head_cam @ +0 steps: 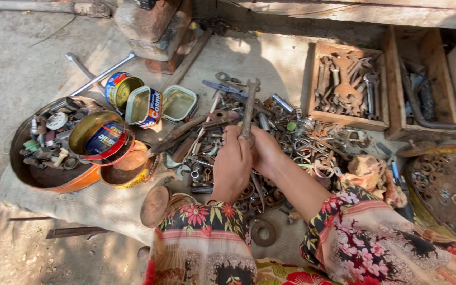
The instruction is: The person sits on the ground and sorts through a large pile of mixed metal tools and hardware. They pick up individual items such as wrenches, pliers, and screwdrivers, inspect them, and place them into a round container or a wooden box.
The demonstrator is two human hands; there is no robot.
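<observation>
On a sack-covered floor (106,203), hands (246,158) grip a wrench (249,108).

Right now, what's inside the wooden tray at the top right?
The wooden tray holds a heap of rusty spanners. Whatever lies beneath them, and the tray's floor, is covered.

An outdoor repair workshop on the ground: a heap of rusty nuts and bolts (291,142) at centre, a wooden tray of wrenches (345,87) at two o'clock, tins of parts (54,145) at nine o'clock.
</observation>
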